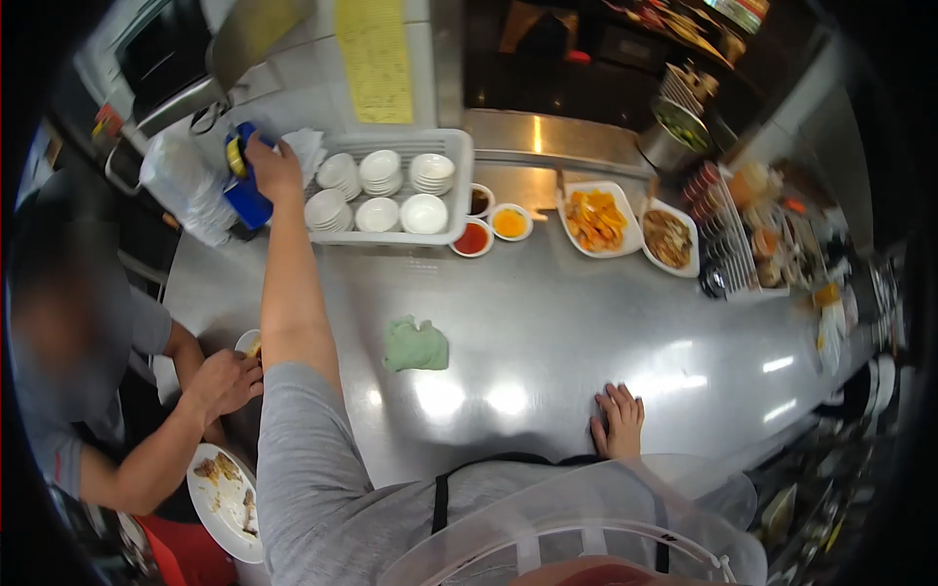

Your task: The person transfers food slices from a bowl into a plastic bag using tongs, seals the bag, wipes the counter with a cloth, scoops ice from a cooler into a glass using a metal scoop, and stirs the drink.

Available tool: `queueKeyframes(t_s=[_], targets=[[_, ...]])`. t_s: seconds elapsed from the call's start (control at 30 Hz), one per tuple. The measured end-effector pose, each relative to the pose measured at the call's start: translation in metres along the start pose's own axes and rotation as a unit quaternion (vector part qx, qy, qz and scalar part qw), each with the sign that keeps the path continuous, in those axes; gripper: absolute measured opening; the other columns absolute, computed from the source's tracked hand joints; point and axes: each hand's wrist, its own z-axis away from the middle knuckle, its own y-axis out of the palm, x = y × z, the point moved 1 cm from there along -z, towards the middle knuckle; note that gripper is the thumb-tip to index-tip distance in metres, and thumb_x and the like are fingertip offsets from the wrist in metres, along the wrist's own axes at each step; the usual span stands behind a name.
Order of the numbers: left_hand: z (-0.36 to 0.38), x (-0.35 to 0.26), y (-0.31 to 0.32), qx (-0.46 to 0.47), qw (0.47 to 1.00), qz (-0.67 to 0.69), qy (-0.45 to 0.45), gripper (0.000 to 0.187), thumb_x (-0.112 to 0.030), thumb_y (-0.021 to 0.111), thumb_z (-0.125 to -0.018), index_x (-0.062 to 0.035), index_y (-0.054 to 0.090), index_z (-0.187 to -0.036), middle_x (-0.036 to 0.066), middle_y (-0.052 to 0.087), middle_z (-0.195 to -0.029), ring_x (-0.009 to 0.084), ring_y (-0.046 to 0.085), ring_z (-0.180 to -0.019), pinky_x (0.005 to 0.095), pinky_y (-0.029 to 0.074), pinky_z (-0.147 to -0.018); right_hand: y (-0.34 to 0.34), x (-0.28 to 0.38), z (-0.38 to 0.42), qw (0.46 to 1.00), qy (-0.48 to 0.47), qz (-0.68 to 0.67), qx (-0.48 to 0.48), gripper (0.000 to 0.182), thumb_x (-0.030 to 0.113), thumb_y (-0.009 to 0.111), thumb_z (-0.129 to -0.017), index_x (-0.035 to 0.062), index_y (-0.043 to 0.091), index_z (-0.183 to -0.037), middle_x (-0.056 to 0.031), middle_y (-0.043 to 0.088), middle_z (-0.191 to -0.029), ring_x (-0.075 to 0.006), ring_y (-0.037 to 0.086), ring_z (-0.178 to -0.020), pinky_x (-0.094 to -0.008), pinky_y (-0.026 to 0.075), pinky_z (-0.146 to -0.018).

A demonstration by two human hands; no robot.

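Note:
My left hand (275, 170) reaches far forward to a blue tape dispenser (250, 203) with a yellow roll (234, 156) in it. Its fingers are closed at the upper part of the dispenser, and their tips are partly hidden. My right hand (618, 420) rests open on the steel counter (528, 337), fingers spread, holding nothing. Right of the dispenser stands a grey tray (461, 186) with stacks of small white bowls (379, 215). A crumpled green cloth (416, 344) lies on the counter between my arms.
Small sauce dishes (472, 237) and two white food dishes (598, 251) line the counter's back. Plastic-wrapped stacks (186, 186) stand at the left. A co-worker (127, 391) at the left handles a plate near an oval plate (230, 503) with food scraps. A rack of jars (747, 234) stands right.

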Motion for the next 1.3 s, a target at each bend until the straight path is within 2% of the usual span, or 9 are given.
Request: queueKeyframes(t_s=[0.07,0.13,0.27,0.43,0.53,0.6,0.67,0.9,1.3], targets=[[0.016,-0.039,-0.011,-0.086,0.992,0.066,0.069,0.048,-0.009,0.058,-0.078,0.0009,0.035,-0.118,0.017,0.045,-0.102,0.0288,0.051,-0.081,0.0371,0.044,-0.069,-0.008,0.004,0.0,1.0,0.002,-0.007,0.008,0.041,0.018,0.057,-0.077,0.0119,0.047,-0.116,-0.008,0.038,-0.129,-0.0283,0.027,-0.125,-0.0507,0.014,-0.102],[0.048,-0.1,-0.042,-0.04,0.965,0.26,-0.012,0.047,-0.007,0.057,-0.078,0.0021,0.034,-0.118,0.018,0.039,-0.112,0.0253,0.048,-0.081,0.0314,0.043,-0.069,-0.013,0.005,0.001,1.0,0.005,-0.02,0.007,0.039,0.021,0.056,-0.079,0.0129,0.047,-0.116,-0.0071,0.038,-0.129,-0.0271,0.028,-0.126,-0.0506,0.015,-0.102],[0.171,-0.184,-0.079,0.011,0.903,0.428,0.05,0.044,-0.002,0.057,-0.078,0.0031,0.035,-0.116,0.016,0.037,-0.113,0.0189,0.045,-0.078,0.027,0.041,-0.067,-0.013,-0.001,0.004,1.0,0.003,-0.02,-0.009,0.038,0.023,0.054,-0.081,0.013,0.047,-0.116,-0.0077,0.039,-0.129,-0.0265,0.028,-0.125,-0.0499,0.016,-0.102],[0.372,-0.233,-0.14,0.375,0.828,0.413,0.055,0.051,0.003,0.057,-0.073,-0.0011,0.037,-0.119,0.014,0.04,-0.108,0.0146,0.047,-0.071,0.0222,0.042,-0.057,-0.007,-0.009,0.01,0.999,-0.021,-0.017,-0.044,0.036,0.027,0.053,-0.082,0.0148,0.048,-0.115,-0.0072,0.04,-0.128,-0.0262,0.028,-0.125,-0.0515,0.018,-0.101],[0.39,-0.252,-0.163,0.396,0.794,0.458,0.054,0.051,0.002,0.056,-0.074,-0.0036,0.036,-0.121,0.014,0.039,-0.109,0.0131,0.047,-0.073,0.0219,0.043,-0.057,-0.006,-0.015,0.014,0.998,-0.021,-0.034,-0.043,0.035,0.03,0.053,-0.082,0.0159,0.048,-0.114,-0.0059,0.039,-0.129,-0.0252,0.028,-0.126,-0.0536,0.02,-0.1],[0.393,-0.25,-0.153,0.397,0.787,0.47,-0.045,0.05,0.002,0.053,-0.075,-0.0052,0.035,-0.121,0.014,0.039,-0.111,0.0118,0.048,-0.074,0.0221,0.043,-0.055,-0.002,-0.02,0.016,0.997,-0.029,-0.048,-0.052,0.035,0.03,0.055,-0.081,0.0165,0.048,-0.113,-0.0053,0.039,-0.129,-0.0249,0.028,-0.126,-0.0544,0.021,-0.1],[0.393,-0.241,-0.143,0.483,0.659,0.499,-0.291,0.049,0.002,0.05,-0.076,-0.0048,0.034,-0.122,0.013,0.037,-0.114,0.0114,0.048,-0.07,0.0219,0.042,-0.055,0.002,-0.026,0.019,0.995,-0.044,-0.063,-0.065,0.035,0.03,0.056,-0.08,0.0166,0.048,-0.111,-0.0056,0.04,-0.128,-0.0247,0.029,-0.126,-0.0542,0.02,-0.1],[0.394,-0.262,-0.144,0.409,0.814,0.412,0.023,0.046,0.001,0.049,-0.075,0.0034,0.035,-0.119,0.014,0.037,-0.114,0.0161,0.045,-0.064,0.0278,0.041,-0.055,0.005,-0.063,0.034,0.973,-0.14,-0.167,-0.074,0.027,0.023,0.059,-0.077,0.0141,0.052,-0.102,-0.0062,0.046,-0.121,-0.0235,0.038,-0.119,-0.0483,0.023,-0.101],[0.397,-0.252,-0.135,0.417,0.822,0.346,0.176,0.04,-0.004,0.053,-0.076,-0.0008,0.04,-0.114,0.011,0.04,-0.117,0.0221,0.05,-0.067,0.034,0.044,-0.061,-0.01,-0.071,0.191,0.948,0.185,-0.053,-0.253,0.026,0.02,0.054,-0.081,0.0136,0.05,-0.105,-0.0046,0.044,-0.122,-0.0221,0.04,-0.117,-0.0415,0.027,-0.102]])
